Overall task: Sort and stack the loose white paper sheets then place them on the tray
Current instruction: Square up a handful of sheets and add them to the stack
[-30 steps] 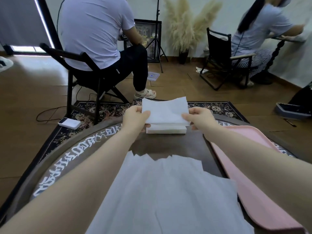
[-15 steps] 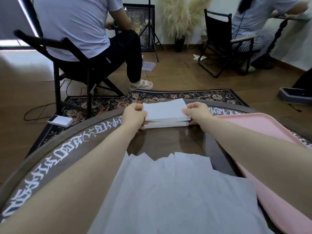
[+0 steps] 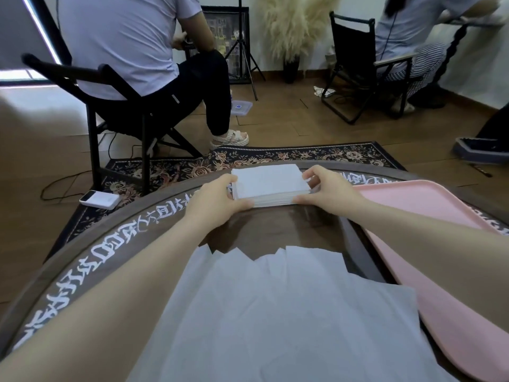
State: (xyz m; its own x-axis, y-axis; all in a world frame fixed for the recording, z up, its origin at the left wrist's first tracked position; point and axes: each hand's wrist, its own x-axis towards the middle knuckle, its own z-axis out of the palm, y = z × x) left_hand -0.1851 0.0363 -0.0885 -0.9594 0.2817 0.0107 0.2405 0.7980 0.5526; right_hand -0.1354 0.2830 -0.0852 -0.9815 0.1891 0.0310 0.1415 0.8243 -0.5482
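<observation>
— Where the table's far edge curves round, what is listed?

— Item one: stack of white paper sheets [image 3: 271, 186], squared, flat-topped, thick enough to show layered edges, lying on the round table [image 3: 91, 249]. Left hand [image 3: 217, 199] against its left side, fingers curled along the edge and thumb at the near corner, gripping. Right hand [image 3: 327, 188] against its right side, thumb at the near corner and fingers bent round the far one, likewise gripping. The stack sits between the two hands, touching both.

— Item two?

— Loose white sheets [image 3: 275, 312], thin, matte, overlapping unevenly with jagged far corners, spread across the near part of the table beneath the forearms, well apart from the stack.

— And the tray?

— Pink tray [image 3: 429, 205], smooth, rounded rim, on the table's right side, just beside the right hand; nothing of the stack lies on it.

— The table itself?

— Dark glossy centre, brown band round the rim with white script.

— Beyond it?

— Floral rug [image 3: 303, 155]; white power bank [image 3: 99, 200] on it; two people seated in black folding chairs, backs turned.
</observation>
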